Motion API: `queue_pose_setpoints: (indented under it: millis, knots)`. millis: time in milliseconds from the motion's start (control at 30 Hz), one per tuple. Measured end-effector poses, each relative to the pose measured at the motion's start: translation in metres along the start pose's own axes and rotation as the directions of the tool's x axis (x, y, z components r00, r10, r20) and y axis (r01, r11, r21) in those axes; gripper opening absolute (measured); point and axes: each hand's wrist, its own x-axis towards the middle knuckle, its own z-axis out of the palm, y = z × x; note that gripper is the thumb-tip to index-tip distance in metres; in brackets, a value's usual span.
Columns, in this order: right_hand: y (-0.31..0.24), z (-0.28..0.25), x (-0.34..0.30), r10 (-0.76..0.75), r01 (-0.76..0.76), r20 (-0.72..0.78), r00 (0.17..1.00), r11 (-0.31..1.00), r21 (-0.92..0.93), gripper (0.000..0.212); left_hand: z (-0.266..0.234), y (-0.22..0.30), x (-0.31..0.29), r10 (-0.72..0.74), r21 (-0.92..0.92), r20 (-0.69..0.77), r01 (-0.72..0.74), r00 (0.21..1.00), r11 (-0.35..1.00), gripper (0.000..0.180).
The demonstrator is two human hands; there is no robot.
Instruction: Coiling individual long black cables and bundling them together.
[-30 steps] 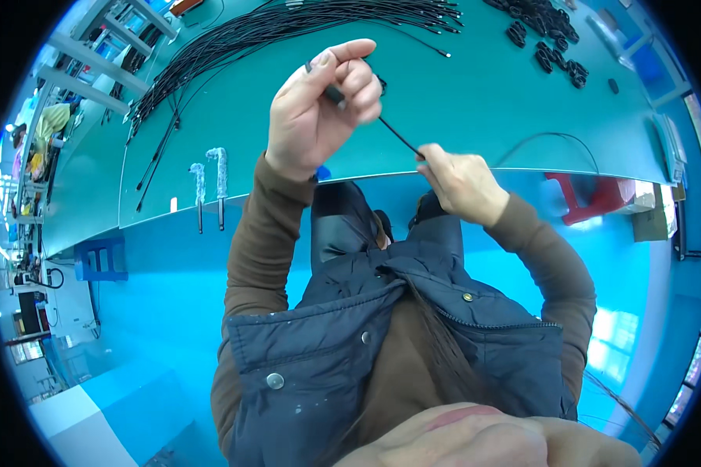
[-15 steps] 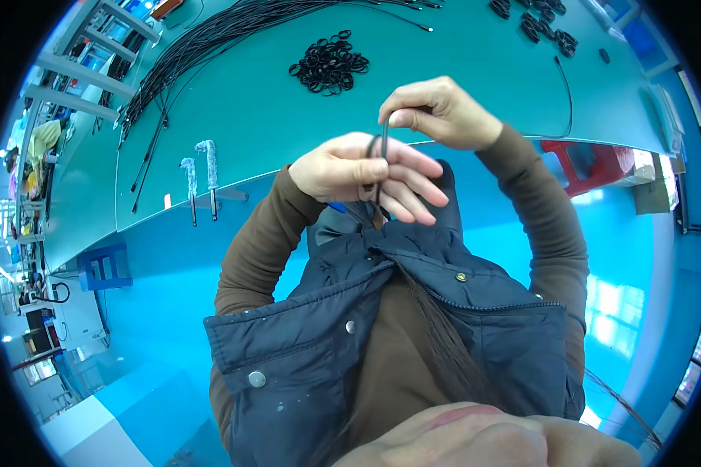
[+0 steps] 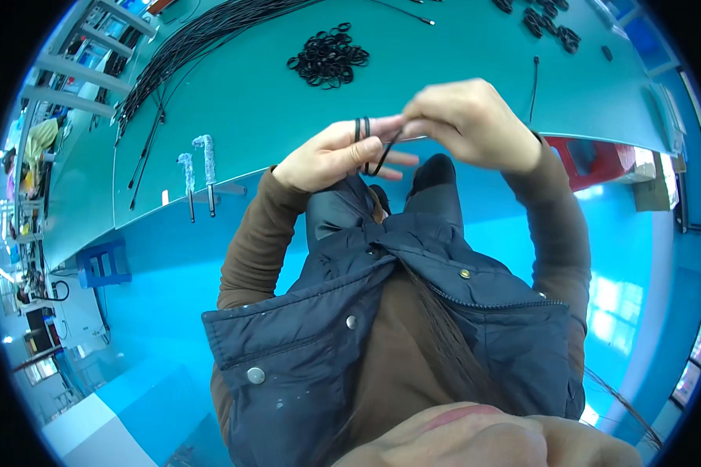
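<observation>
"What's the left grip holding?"
"A thin, flexible black cable, looped round its fingers, thumb against it; right grip pinches it alongside."
"Its ends?"
"Hidden or blurred."

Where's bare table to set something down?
Free on the green table: between the ring pile and the coils at upper right; between that pile and the fuzzy-topped sticks. Crowded: upper left, under the cable bundle, and the front edge by the left hand and right hand.

Left hand fingers extended, right hand pinching
</observation>
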Motion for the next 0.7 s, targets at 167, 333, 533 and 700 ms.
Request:
queue_pose_setpoints:
  millis: [167,333,533,700]
  knots:
    - [0.034,0.021,0.007,0.102,-0.133,0.097,0.990,0.907,0.399,0.004,0.011,-0.001,0.001,-0.059,-0.365,0.255,0.153,0.965,0.918,0.051]
    - [0.033,0.077,-0.021,0.282,-0.246,0.000,0.959,0.836,0.490,0.012,0.001,0.012,0.003,0.101,-0.467,0.067,-0.058,0.993,0.882,0.056]
    - [-0.013,0.058,-0.055,0.146,-0.149,0.116,0.982,0.989,0.012,0.007,-0.032,0.010,-0.002,0.293,-0.051,-0.403,-0.341,0.867,0.939,0.044]
    - [0.002,0.010,-0.001,0.033,-0.033,-0.033,0.999,0.999,0.021,0.007,-0.002,-0.007,-0.013,0.013,0.043,-0.109,-0.008,0.994,0.999,0.042]
